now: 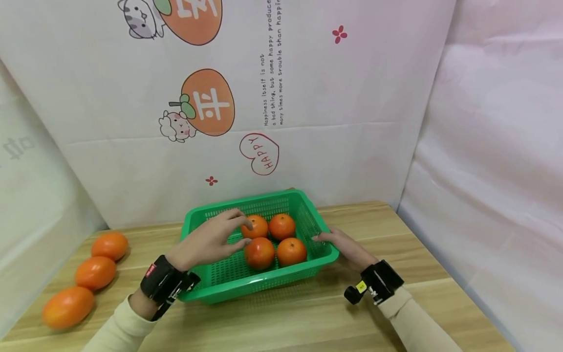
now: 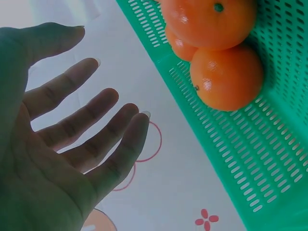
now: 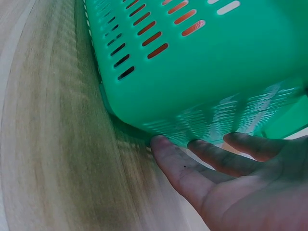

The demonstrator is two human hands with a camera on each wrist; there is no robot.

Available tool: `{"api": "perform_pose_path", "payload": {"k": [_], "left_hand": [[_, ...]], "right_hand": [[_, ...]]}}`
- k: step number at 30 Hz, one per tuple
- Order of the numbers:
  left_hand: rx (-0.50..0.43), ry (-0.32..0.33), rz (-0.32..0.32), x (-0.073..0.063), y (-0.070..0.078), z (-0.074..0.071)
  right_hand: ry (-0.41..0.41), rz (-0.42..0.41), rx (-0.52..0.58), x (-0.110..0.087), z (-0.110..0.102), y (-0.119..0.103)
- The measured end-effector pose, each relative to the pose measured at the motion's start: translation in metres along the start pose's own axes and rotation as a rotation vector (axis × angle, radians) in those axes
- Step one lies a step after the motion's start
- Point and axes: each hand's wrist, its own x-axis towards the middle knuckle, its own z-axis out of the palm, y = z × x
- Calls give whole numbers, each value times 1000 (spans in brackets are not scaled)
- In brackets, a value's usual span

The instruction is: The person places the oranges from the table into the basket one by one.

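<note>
A green plastic basket (image 1: 246, 283) with slotted walls sits on the wooden table, tilted slightly in the head view. Several orange tangerines (image 1: 292, 252) lie together in its right half. My left hand (image 1: 211, 239) hovers over the basket's left part, fingers spread and bent a little, nothing in the palm. Its fingertips overlap the nearest tangerines in the head view, while the left wrist view shows them apart from the fruit. At the right end, my right hand (image 1: 345, 244) grips the basket, thumb over the rim and fingers (image 3: 219, 156) against the outer wall.
Three smooth orange fruits (image 1: 95, 273) stand in a row on the table at the left. Behind the basket rises a white printed sheet (image 1: 330, 146), with white cloth (image 1: 492, 171) along the right side. Wooden table (image 1: 299, 318) shows in front of the basket.
</note>
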Motion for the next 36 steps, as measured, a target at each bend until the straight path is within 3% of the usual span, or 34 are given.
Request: {"api": "perform_pose_path", "payload": {"k": [17, 36], "left_hand": [[65, 79, 19, -13, -4, -18], [48, 133, -51, -56, -26, -22]], "right_hand": [[-2, -8, -6, -1, 1, 0], [26, 24, -24, -2, 4, -1]]}}
